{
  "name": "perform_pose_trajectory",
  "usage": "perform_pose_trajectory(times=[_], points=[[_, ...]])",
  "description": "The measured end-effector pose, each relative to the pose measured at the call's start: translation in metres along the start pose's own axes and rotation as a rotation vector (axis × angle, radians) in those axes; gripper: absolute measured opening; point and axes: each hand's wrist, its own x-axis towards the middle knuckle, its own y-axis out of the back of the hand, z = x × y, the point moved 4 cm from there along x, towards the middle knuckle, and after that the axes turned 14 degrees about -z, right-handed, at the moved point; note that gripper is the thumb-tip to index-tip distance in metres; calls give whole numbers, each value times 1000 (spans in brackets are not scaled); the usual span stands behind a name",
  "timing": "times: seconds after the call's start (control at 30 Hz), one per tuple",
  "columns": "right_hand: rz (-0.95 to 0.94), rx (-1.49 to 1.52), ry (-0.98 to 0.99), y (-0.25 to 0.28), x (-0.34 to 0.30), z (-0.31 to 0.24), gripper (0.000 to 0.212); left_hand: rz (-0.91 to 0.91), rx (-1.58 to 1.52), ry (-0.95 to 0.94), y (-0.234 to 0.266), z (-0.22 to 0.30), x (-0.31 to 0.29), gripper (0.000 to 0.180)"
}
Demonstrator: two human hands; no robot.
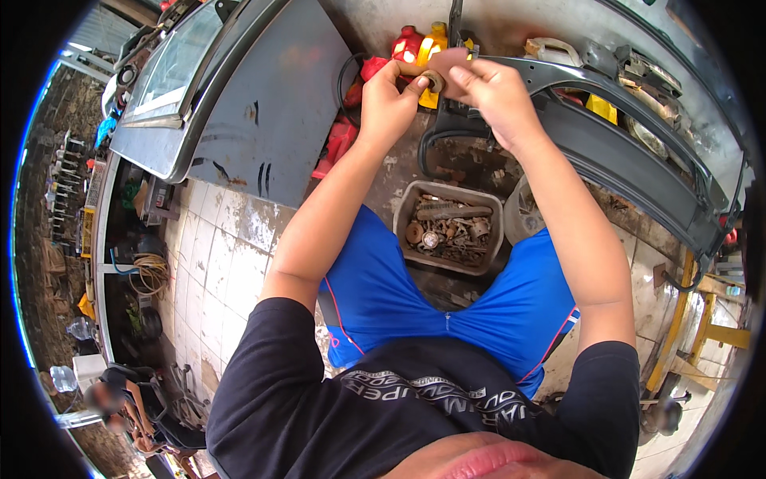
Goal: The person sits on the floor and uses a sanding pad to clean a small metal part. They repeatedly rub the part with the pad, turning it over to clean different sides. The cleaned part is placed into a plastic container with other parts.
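Note:
Out in front of me, my left hand [386,102] is closed, its thumb and fingers pinching a small rusty ring-shaped metal part [434,81]. My right hand [503,100] is closed on a folded reddish-brown sheet of sandpaper [449,61], right beside the ring. Whether the sandpaper touches the metal cannot be made out. Between my knees stands a grey plastic tub [447,265], filled with rusty bolts, nuts and other metal bits [459,231].
A grey vehicle door [255,96] leans at the left; a dark body panel [590,136] stretches along the right. Red and yellow containers [408,44] sit behind my hands. A clear bucket [523,209] stands beside the tub. Another person [136,407] sits at the lower left.

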Motion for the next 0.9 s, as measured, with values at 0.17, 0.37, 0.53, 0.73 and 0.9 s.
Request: perform_pose_trajectory(times=[0.17,0.37,0.53,0.73,0.9], points=[[62,152,43,-8,-1,0,26,-75,38,67,2,4,-2,12],[48,-63,-32,-7,4,21,24,-78,82,73,0,6,0,12],[8,-141,-58,2,5,17,27,-45,89,14,0,10,-1,13],[25,117,48,4,1,2,28,-25,118,6,1,13,-2,19],[-48,64,-85,1,-2,13,30,-43,60,61,-6,18,-6,17]])
